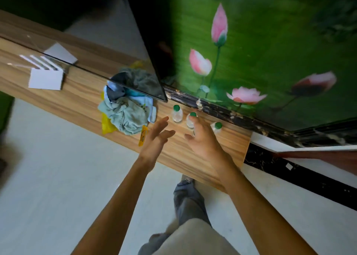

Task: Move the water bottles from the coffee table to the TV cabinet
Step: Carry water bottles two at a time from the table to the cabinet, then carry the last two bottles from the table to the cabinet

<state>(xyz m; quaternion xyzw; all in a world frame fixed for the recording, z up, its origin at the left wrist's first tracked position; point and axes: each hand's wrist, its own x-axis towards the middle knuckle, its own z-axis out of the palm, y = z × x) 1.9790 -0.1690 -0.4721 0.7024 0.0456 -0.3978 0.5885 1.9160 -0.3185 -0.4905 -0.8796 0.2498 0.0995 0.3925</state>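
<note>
TV cabinet point(81, 100): long top of wood-grain laminate, streaked brown, glossy. Three water bottles stand upright on it near its right end, in a row close to the back edge: clear, ribbed plastic with round green caps — left bottle point(177, 114), middle bottle point(190, 120), right bottle point(216, 127). Cloth pile point(126, 112): crumpled pale-green and grey fabric, left of the bottles. Left hand point(156, 138): empty, fingers straight and loosely spread, above the cabinet just short of the left bottle. Right hand point(202, 140): empty, fingers spread, fingertips overlapping the middle bottle; contact cannot be told.
</note>
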